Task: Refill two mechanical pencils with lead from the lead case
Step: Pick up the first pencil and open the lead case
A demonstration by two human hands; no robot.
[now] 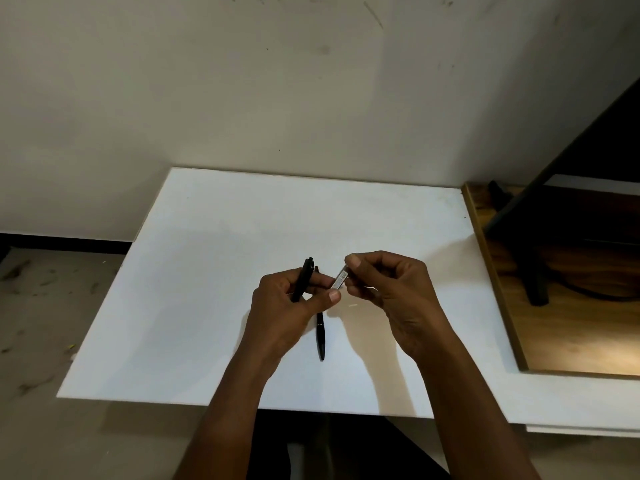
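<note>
My left hand (289,306) grips a black mechanical pencil (303,277), which stands nearly upright with its top end above my fingers. The thumb and forefinger of that hand also touch the lower end of a small clear lead case (339,279) with a printed label. My right hand (388,289) pinches the upper end of the same case. A second black mechanical pencil (320,336) lies flat on the white board (214,271) just below my hands, tip pointing toward me; its upper part is hidden behind my left hand.
The white board's front edge (173,400) overhangs a dark gap. A wooden tabletop (568,327) adjoins on the right, crossed by a black metal stand leg (533,271). A pale wall (277,81) rises behind; a dusty floor (41,306) lies to the left.
</note>
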